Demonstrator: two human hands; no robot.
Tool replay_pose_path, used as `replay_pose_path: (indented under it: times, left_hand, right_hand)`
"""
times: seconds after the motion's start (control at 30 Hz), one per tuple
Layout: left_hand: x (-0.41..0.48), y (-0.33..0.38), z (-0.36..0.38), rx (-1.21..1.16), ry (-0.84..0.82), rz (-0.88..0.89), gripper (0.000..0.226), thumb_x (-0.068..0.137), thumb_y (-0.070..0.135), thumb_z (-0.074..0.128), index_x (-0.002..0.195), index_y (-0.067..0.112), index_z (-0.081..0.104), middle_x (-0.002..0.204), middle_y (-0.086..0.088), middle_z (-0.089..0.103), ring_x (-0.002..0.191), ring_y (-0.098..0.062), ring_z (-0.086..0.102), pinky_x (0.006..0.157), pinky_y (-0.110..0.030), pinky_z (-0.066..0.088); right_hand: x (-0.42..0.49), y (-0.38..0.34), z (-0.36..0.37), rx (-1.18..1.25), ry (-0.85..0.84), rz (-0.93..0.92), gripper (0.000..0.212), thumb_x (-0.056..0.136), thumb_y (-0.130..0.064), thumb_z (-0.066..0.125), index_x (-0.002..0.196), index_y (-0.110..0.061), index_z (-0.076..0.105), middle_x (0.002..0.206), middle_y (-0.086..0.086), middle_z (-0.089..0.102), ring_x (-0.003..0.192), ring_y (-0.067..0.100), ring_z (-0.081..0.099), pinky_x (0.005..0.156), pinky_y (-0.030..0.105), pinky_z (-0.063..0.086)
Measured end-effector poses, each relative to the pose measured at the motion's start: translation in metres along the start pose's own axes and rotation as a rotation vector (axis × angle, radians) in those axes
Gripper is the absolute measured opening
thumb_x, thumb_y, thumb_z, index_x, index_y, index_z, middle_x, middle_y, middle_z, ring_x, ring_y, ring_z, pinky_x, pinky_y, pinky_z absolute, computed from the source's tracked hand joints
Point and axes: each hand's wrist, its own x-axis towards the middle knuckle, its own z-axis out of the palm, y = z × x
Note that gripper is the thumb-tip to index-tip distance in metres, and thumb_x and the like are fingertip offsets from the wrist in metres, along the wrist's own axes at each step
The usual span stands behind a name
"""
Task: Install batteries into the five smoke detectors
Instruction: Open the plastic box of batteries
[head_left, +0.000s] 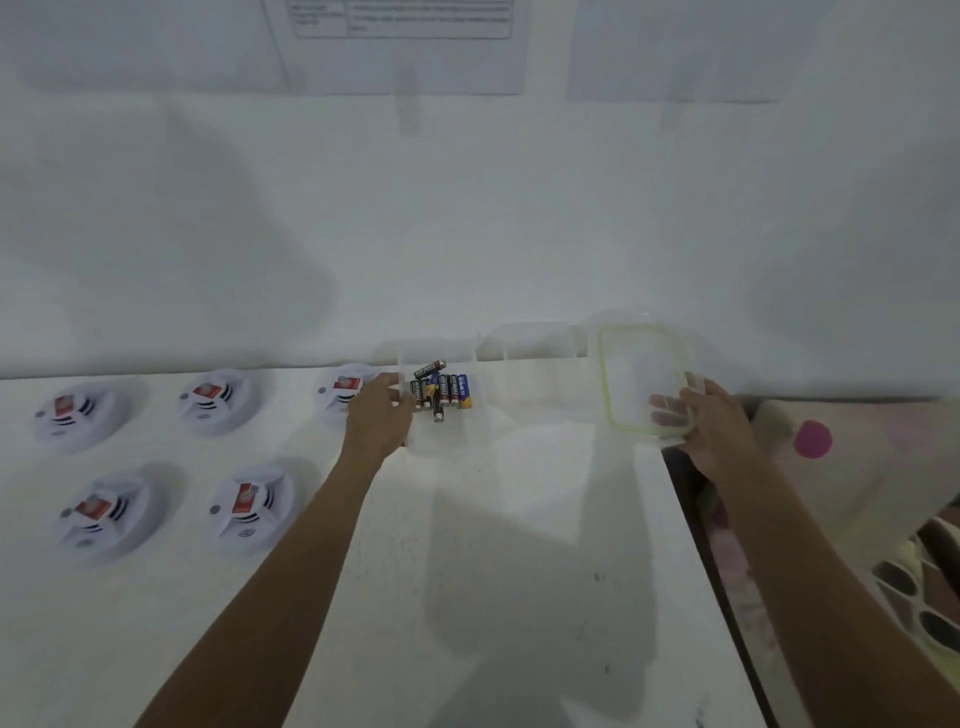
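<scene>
**Batteries in an open box, lid lifted aside**

Batteries (440, 391) lie in a loose bunch inside a clear box (447, 441) that stands at the far edge of the desk (467, 597), against the wall (467, 208). Most lie side by side; one sits crosswise on top. The left hand (376, 415) rests curled against the box's left wall, gripping its edge. The right hand (714, 431) pinches the near right corner of a clear lid (641, 379) with a yellow-green seal, thumb on top, fingers showing through from beneath; the lid is tilted, to the right of the box.

Five round white detectors (78, 415) sit on the left of the desk, three in the far row and two nearer, each with a red label on top. The rightmost of the far row is partly hidden behind the left hand.

The desk is white, faintly speckled, and ends just right of the right forearm. Beyond it lies a pale patterned cloth (857, 467) with a pink spot (813, 439). Blurred printed sheets (405, 47) hang on the white wall.
</scene>
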Motion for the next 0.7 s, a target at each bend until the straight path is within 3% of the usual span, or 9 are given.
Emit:
replay_pose_path:
  times: [0.1,0.2,0.3,0.4,0.53,0.63,0.7]
  left_hand:
    - [0.011,0.003,0.010,0.051,0.010,0.000,0.036,0.091,0.014,0.056,0.127,0.010,0.054,0.111,-0.011,0.065,0.093,-0.027,0.065,0.072,-0.048,0.058]
    - [0.020,0.005,0.016,0.078,0.014,-0.023,0.036,0.091,0.014,0.056,0.126,0.010,0.054,0.107,-0.010,0.065,0.087,-0.026,0.066,0.069,-0.047,0.059]
    - [0.029,0.005,0.019,0.105,0.026,-0.022,0.036,0.089,0.016,0.057,0.124,0.010,0.055,0.106,-0.011,0.067,0.090,-0.027,0.066,0.074,-0.048,0.058]
    - [0.038,0.002,0.018,0.119,0.030,-0.015,0.036,0.089,0.017,0.056,0.124,0.009,0.055,0.105,-0.014,0.068,0.094,-0.029,0.066,0.078,-0.050,0.056]
    - [0.049,-0.002,0.017,0.125,0.018,-0.028,0.040,0.089,0.015,0.055,0.129,0.010,0.051,0.104,-0.013,0.067,0.094,-0.029,0.065,0.080,-0.049,0.056]
    - [0.049,-0.003,0.017,0.132,0.024,-0.027,0.040,0.090,0.013,0.052,0.130,0.009,0.050,0.096,-0.012,0.067,0.089,-0.029,0.066,0.077,-0.048,0.057]
    - [0.049,-0.003,0.016,0.132,0.005,-0.027,0.042,0.091,0.016,0.053,0.132,0.009,0.049,0.103,-0.013,0.066,0.093,-0.028,0.065,0.078,-0.048,0.056]
  right_hand:
    - [0.024,0.005,-0.010,-0.042,0.028,0.034,0.034,0.097,-0.014,0.040,0.130,-0.016,0.048,0.099,0.015,0.070,0.068,0.025,0.065,0.069,0.042,0.042]
    - [0.033,0.008,-0.002,-0.071,0.002,0.058,0.029,0.097,-0.009,0.040,0.123,-0.014,0.052,0.087,0.011,0.069,0.066,0.026,0.062,0.067,0.038,0.042]
    - [0.037,0.012,0.018,-0.090,-0.041,0.048,0.024,0.097,-0.007,0.042,0.113,-0.018,0.055,0.082,0.011,0.069,0.058,0.024,0.062,0.061,0.033,0.045]
    - [0.041,0.020,0.034,-0.151,-0.083,-0.007,0.021,0.093,-0.006,0.047,0.110,-0.012,0.059,0.079,0.010,0.067,0.059,0.024,0.065,0.068,0.037,0.046]
    - [0.041,0.031,0.047,-0.441,0.009,-0.104,0.018,0.087,-0.003,0.048,0.099,-0.001,0.062,0.074,0.013,0.064,0.065,0.029,0.065,0.070,0.039,0.055]
    - [0.041,0.035,0.054,-0.738,0.053,-0.227,0.020,0.088,-0.008,0.047,0.092,0.007,0.059,0.080,0.018,0.061,0.069,0.027,0.056,0.060,0.030,0.044]
    - [0.045,0.039,0.056,-0.848,0.073,-0.275,0.023,0.089,-0.013,0.049,0.100,0.005,0.060,0.096,0.019,0.063,0.084,0.030,0.057,0.072,0.032,0.044]
